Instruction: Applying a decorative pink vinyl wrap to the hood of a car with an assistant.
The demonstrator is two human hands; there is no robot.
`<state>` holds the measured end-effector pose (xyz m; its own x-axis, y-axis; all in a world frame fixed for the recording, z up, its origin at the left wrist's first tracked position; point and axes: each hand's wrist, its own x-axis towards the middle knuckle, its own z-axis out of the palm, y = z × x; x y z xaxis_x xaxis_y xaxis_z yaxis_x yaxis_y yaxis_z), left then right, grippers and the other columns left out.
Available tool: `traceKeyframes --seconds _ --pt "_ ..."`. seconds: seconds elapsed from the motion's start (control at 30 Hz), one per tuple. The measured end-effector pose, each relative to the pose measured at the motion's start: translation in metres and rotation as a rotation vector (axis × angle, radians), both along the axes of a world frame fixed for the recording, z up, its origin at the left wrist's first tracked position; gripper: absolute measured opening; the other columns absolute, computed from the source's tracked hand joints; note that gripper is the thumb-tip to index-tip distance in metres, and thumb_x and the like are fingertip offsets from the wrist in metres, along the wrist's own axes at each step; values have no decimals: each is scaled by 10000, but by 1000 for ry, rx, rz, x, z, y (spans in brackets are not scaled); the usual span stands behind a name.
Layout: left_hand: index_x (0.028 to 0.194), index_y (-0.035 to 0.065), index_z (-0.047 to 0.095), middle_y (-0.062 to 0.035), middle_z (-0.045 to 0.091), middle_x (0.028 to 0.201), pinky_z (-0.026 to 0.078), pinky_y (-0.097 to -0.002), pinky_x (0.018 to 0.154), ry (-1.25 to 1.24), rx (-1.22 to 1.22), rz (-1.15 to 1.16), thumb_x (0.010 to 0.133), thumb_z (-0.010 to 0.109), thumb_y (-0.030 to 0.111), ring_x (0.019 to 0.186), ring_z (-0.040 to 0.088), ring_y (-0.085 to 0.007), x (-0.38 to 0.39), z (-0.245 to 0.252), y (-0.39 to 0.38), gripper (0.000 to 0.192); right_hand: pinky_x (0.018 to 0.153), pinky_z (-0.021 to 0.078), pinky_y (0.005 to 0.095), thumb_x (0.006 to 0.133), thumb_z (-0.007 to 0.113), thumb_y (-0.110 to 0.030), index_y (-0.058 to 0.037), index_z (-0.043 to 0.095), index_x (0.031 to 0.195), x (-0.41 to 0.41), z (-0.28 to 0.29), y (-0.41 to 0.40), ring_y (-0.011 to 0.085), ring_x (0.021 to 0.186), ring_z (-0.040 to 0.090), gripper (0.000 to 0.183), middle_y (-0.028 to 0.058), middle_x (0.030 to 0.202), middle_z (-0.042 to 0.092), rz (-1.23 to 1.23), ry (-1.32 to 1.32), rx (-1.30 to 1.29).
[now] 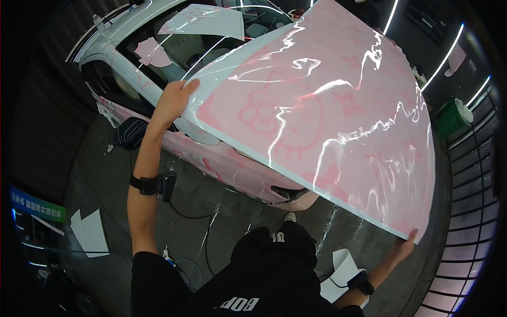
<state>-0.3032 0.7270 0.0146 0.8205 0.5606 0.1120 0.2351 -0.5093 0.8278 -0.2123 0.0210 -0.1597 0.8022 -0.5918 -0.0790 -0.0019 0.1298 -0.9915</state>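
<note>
A large sheet of glossy pink vinyl wrap film [293,119], printed with a cartoon cat face and bows, stretches over the front of a car [233,156]. My left hand [174,99] grips its near-left corner, thumb on top, beside the windscreen. At the lower right, my right hand [404,247] pinches the opposite near corner. Between my hands the pale edge of the film runs almost straight, out past the car's headlight [289,193]. Wrinkles and bright reflections cross the sheet, which hides most of the bonnet. The car's side is pink with printed figures.
A cut film piece [208,20] lies on the windscreen, with a smaller pink scrap [152,52] nearby. White sheets [90,233] and curled backing paper [342,273] lie on the floor. Cables [208,237] trail near my feet. A green bin [451,121] stands at right.
</note>
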Motion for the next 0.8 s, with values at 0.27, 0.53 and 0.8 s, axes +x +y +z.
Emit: traceKeyframes --seconds 0.27,0.53,0.8 --pt "740 -55 606 -44 549 577 383 -318 497 47 70 13 944 525 369 509 494 -116 -9 -73 18 477 895 498 410 980 499 -355 79 444 1300 -7 -65 45 277 1088 571 542 163 1258 534 202 -104 330" --pt "739 -69 549 -169 513 602 392 -399 578 3 183 54 950 487 401 571 493 -230 -9 -136 53 519 818 531 389 973 507 -365 95 474 1252 -2 -105 57 278 1032 600 539 172 1209 556 178 -39 290" --pt "759 -65 570 -226 555 651 398 -437 615 56 266 112 957 458 398 608 545 -334 -16 -147 45 517 673 517 336 963 516 -400 50 541 1182 -3 -124 57 223 866 636 501 125 1082 622 183 5 290"
